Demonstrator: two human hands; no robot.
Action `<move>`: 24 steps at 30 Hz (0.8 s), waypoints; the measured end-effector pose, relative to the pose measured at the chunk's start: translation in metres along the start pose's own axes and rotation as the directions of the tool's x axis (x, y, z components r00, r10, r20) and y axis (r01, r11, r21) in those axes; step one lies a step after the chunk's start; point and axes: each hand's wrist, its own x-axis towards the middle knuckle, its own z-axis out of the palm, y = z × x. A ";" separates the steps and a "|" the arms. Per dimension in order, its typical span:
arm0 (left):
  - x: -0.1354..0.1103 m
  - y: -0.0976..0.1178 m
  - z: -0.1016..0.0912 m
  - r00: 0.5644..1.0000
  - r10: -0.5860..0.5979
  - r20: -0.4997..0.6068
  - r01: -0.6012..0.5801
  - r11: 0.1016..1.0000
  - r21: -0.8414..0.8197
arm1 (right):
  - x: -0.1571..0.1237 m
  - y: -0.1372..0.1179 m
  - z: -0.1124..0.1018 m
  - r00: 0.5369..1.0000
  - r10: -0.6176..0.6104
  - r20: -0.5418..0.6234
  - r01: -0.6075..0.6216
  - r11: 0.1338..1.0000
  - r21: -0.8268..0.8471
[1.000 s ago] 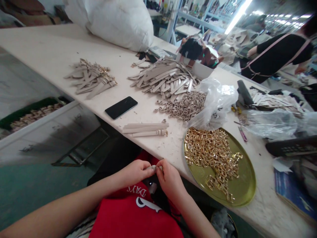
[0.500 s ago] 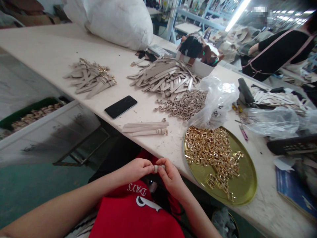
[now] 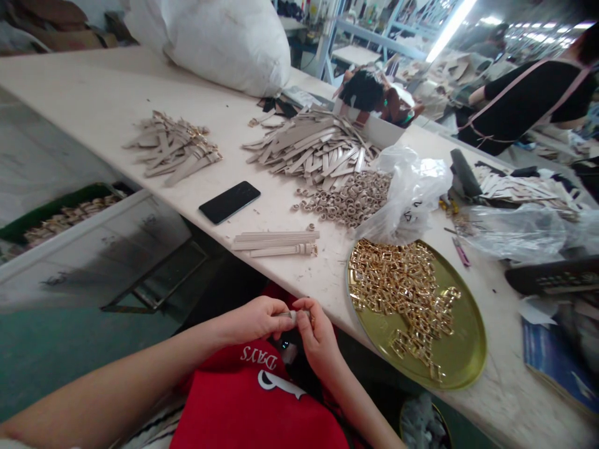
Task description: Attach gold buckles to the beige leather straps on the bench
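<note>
My left hand (image 3: 255, 319) and my right hand (image 3: 318, 333) meet just below the table's near edge, over my red shirt. Both pinch one small beige strap piece (image 3: 291, 315) between their fingertips; its details are too small to make out. A round brass tray (image 3: 463, 355) heaped with gold buckles (image 3: 402, 287) lies on the table just right of my right hand. A short stack of beige straps (image 3: 276, 242) lies straight ahead near the table's edge, with a pile of beige loops (image 3: 349, 198) behind it.
A black phone (image 3: 229, 202) lies left of the strap stack. Two bigger strap piles (image 3: 175, 148) (image 3: 313, 146), a clear plastic bag (image 3: 407, 193) and a large white sack (image 3: 219, 37) sit farther back. A person in black (image 3: 524, 106) works at the far right.
My hands have stayed pinched together on the small piece, shifting slightly as the fingers work it. Nothing on the table has moved.
</note>
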 end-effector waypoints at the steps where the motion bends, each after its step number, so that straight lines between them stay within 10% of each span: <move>1: 0.000 0.001 0.001 1.000 0.011 0.005 -0.011 0.999 0.034 | -0.001 -0.001 -0.001 1.000 -0.005 0.021 0.005 1.000 -0.006; 17: -0.004 0.031 -0.006 0.981 0.187 -0.059 -0.133 0.855 0.501 | 0.011 -0.010 -0.006 0.995 -0.096 0.025 0.097 0.993 -0.069; 24: 0.031 0.057 -0.059 0.888 0.417 -0.194 -0.091 0.573 0.815 | 0.068 -0.044 -0.031 0.947 -0.222 -0.232 0.156 0.950 -0.270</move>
